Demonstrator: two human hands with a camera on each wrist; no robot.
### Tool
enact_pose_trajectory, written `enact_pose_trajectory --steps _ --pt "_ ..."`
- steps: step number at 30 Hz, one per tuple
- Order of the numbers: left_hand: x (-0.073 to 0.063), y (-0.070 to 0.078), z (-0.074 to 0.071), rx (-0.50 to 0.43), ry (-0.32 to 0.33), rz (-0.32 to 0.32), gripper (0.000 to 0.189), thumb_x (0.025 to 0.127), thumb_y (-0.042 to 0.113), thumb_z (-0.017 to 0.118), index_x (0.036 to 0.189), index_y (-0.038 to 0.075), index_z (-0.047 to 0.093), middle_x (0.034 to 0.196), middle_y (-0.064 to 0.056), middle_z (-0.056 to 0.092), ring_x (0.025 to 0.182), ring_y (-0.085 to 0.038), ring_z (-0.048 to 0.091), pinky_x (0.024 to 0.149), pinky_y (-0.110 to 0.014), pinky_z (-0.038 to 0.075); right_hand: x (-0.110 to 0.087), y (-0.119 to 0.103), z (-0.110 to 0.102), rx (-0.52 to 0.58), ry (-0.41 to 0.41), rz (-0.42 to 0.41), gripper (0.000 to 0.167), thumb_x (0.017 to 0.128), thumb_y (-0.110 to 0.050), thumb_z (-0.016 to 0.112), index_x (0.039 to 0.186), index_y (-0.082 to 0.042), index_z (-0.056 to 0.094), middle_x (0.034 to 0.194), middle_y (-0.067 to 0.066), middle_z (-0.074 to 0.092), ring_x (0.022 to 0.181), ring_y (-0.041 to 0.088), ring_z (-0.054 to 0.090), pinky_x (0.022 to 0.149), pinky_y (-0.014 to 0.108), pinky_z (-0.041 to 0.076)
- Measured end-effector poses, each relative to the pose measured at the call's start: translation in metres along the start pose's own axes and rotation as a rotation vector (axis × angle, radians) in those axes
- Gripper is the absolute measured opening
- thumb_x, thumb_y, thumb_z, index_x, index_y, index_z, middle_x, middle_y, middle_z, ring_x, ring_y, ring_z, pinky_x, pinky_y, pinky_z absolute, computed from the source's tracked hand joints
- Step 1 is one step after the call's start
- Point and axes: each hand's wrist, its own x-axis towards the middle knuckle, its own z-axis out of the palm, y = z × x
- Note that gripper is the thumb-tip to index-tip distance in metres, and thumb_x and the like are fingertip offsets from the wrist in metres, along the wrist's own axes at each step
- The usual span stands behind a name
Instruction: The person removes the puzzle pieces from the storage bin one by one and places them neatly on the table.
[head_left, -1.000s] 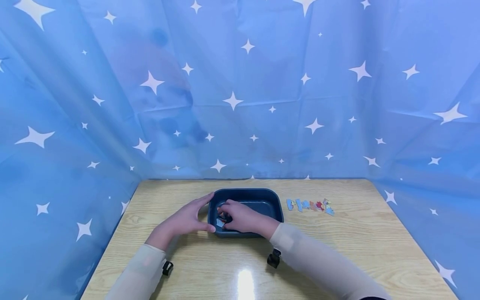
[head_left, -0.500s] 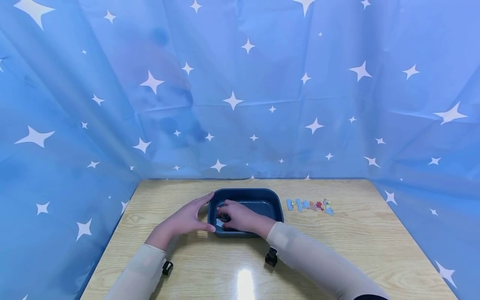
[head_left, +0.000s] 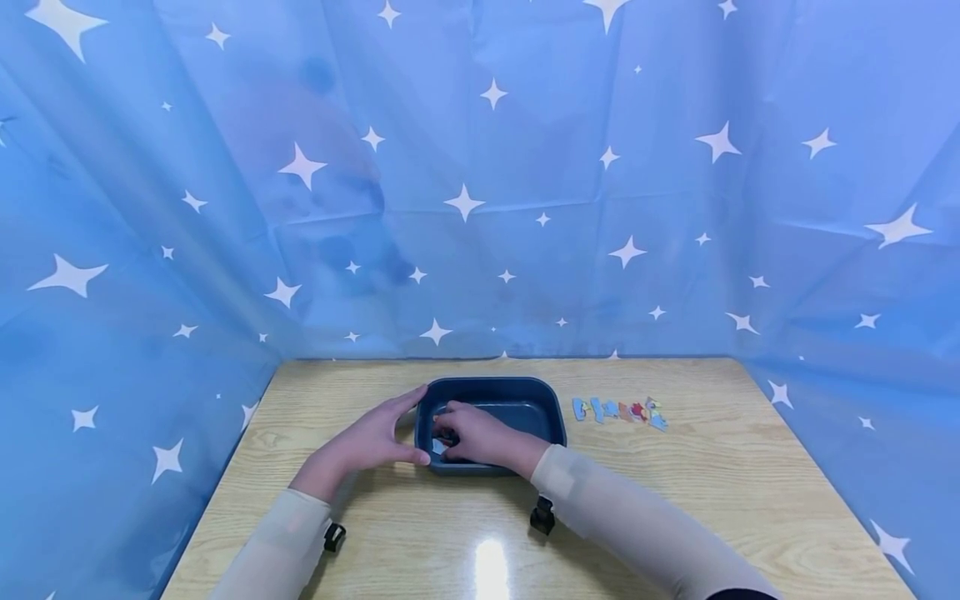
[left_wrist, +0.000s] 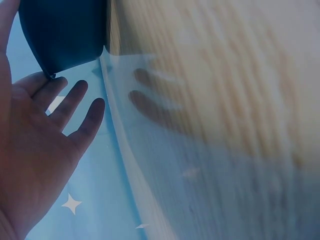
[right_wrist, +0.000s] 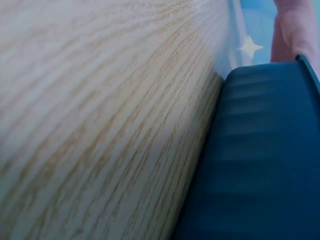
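A dark blue rectangular bin sits on the table. At its left end is my left hand, the thumb touching the near corner and the index finger the far corner of the rim. In the left wrist view the other fingers spread outward, fairly straight. My right hand reaches down inside the bin's left part with bent fingers. Beside its fingertips lies a light blue jigsaw piece, with a bit of orange showing above. I cannot tell whether the right fingertips pinch a piece. The right wrist view shows only the bin's outer wall.
Right of the bin, several jigsaw pieces in blue, orange and red lie in a row on the wooden table. A blue curtain with white stars hangs behind the table and along both sides.
My right hand and forearm have shifted very slightly inside the bin, partly covering the light blue piece. My left hand has stayed on the rim.
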Motion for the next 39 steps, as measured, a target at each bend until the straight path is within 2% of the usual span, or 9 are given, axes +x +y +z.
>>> enact_pose_trajectory --steps 10,19,25,30,34,39 --pt "0.0 -0.002 0.001 -0.001 0.006 0.005 0.117 0.088 0.051 0.093 0.178 0.02 0.025 0.181 -0.007 0.029 0.165 -0.038 0.029 0.13 -0.064 0.03 0.0 -0.001 -0.001 0.026 0.001 -0.011 0.02 0.099 -0.019 0.087 0.117 -0.016 0.08 0.106 -0.005 0.062 0.09 0.009 0.056 0.081 0.026 0.053" --pt "0.002 -0.004 -0.001 0.017 0.005 0.009 0.118 0.088 0.051 0.094 0.178 0.021 0.024 0.181 -0.008 0.029 0.165 -0.037 0.029 0.13 -0.063 0.03 -0.004 0.003 -0.01 0.124 0.092 -0.016 0.024 0.1 -0.018 0.085 0.122 -0.014 0.076 0.099 -0.006 0.068 0.086 0.009 0.062 0.078 0.029 0.056" --pt "0.001 -0.002 -0.001 0.01 0.005 0.011 0.118 0.088 0.048 0.095 0.178 0.019 0.024 0.181 -0.011 0.03 0.164 -0.04 0.03 0.129 -0.065 0.031 -0.011 0.005 -0.016 0.12 0.101 -0.009 0.033 0.101 -0.019 0.084 0.132 -0.012 0.075 0.102 -0.006 0.069 0.084 0.009 0.063 0.076 0.029 0.056" --pt "0.001 -0.002 0.0 -0.003 0.009 -0.013 0.118 0.088 0.048 0.095 0.178 0.021 0.025 0.181 -0.007 0.029 0.165 -0.037 0.029 0.131 -0.062 0.03 -0.02 0.01 -0.02 0.113 0.125 -0.006 0.032 0.101 -0.022 0.084 0.131 -0.014 0.075 0.104 -0.007 0.068 0.085 0.008 0.063 0.076 0.03 0.057" --pt "0.001 -0.001 0.0 0.001 0.012 -0.013 0.119 0.086 0.051 0.095 0.178 0.022 0.025 0.181 -0.007 0.03 0.165 -0.036 0.029 0.131 -0.062 0.03 -0.024 0.024 -0.02 0.099 0.162 -0.051 0.034 0.102 -0.025 0.084 0.132 -0.013 0.074 0.106 -0.005 0.068 0.087 0.011 0.063 0.077 0.032 0.057" --pt "0.002 -0.002 0.001 0.001 0.013 -0.013 0.12 0.086 0.053 0.095 0.178 0.022 0.026 0.181 -0.007 0.031 0.165 -0.036 0.03 0.131 -0.061 0.03 -0.032 0.03 -0.026 0.101 0.176 -0.04 0.034 0.102 -0.025 0.084 0.132 -0.012 0.074 0.106 -0.007 0.067 0.089 0.01 0.062 0.078 0.032 0.057"
